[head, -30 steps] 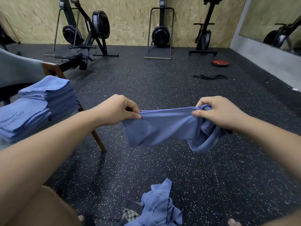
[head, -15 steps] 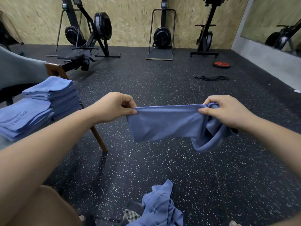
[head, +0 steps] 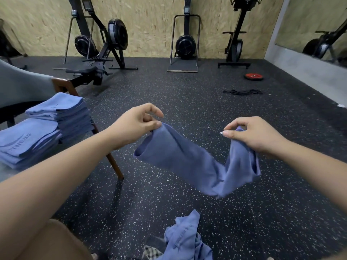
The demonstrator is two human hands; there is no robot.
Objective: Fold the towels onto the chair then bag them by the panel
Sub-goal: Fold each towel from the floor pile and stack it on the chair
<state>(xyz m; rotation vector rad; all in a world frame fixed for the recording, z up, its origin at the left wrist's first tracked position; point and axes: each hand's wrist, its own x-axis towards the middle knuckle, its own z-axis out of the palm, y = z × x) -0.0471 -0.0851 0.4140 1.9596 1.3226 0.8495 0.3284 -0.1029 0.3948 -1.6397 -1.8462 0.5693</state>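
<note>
Between the left hand and the right hand hangs a blue towel. Its long axis runs side to side from hand to hand, and it sags in a slack V with the low point nearer the right hand. The left hand pinches one top end with thumb and curled fingers. The right hand, fingers bent narrow, pinches the other end, which is bunched under the palm. Left of the left hand, two stacks of folded towels sit on a chair, one behind the other. Below the hands a loose towel lies crumpled on the speckled floor. Beyond the hands, rowers stand against the board wall.
</note>
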